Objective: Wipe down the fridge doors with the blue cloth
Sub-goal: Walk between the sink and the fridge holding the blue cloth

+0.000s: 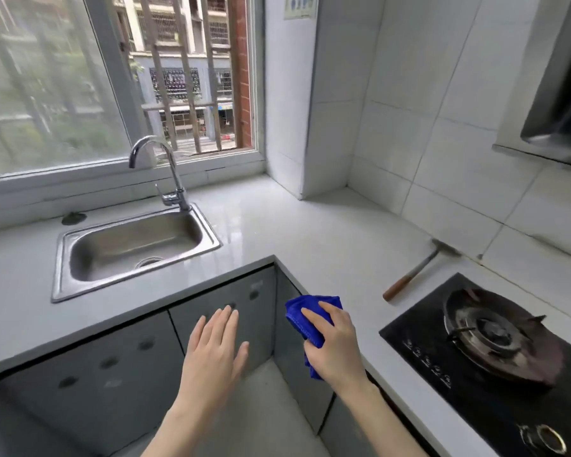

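Step in hand: cloth secured, wiping not yet begun. The right hand [335, 344] grips the blue cloth [305, 319], which is bunched, with fingers curled over its top and thumb beneath. The cloth is at the inner corner of the worktop [277, 225]; whether it touches the edge cannot be told. The left hand [216, 351] is flat, fingers straight and close together, holding nothing, in front of the grey cabinet doors [96, 364]. No fridge appears in view, so the next move probably calls for turning away from this corner, locating the fridge, and spreading the cloth flat enough to give a broad wiping face before pressing it to a door. The free hand is available to steady a door. Surroundings: an L-shaped pale worktop carries a steel sink [211, 230] with a curved tap [172, 169] under a barred window [47, 77]. On the right run lie a hammer [412, 275] with a wooden handle and, near it, a black gas hob [491, 351]. White tiled walls [426, 110] back the corner, with a range hood [561, 94] above the hob.
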